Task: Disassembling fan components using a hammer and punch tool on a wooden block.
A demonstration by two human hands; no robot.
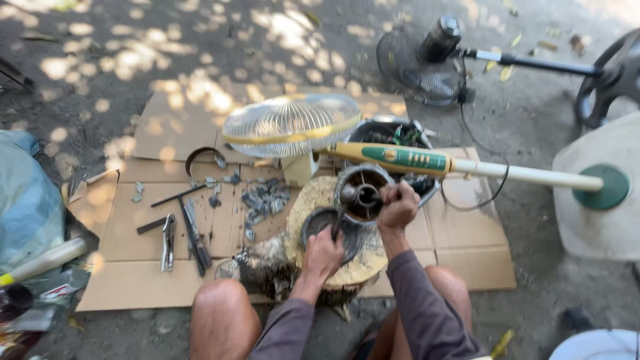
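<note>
Fan motor (361,193) sits on a log stump (333,267), right hand (398,205) clamped on it for steadiness while left hand (323,255) grips a thin tool (338,223), prying.

**Dappled daylight, sharp centre**

Outdoor sun filtered from overhead; bright patches scatter across the ground (167,60) and the cardboard's (460,253) far edge. Near edge in even shade. Highlights blown at the far right. Wide-angle bending at frame edges; no motion blur.

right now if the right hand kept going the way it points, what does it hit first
Probably the round motor housing that the right hand already grips on the wooden stump; beyond it lie metal scraps on the cardboard. Depth is unclear.
</note>
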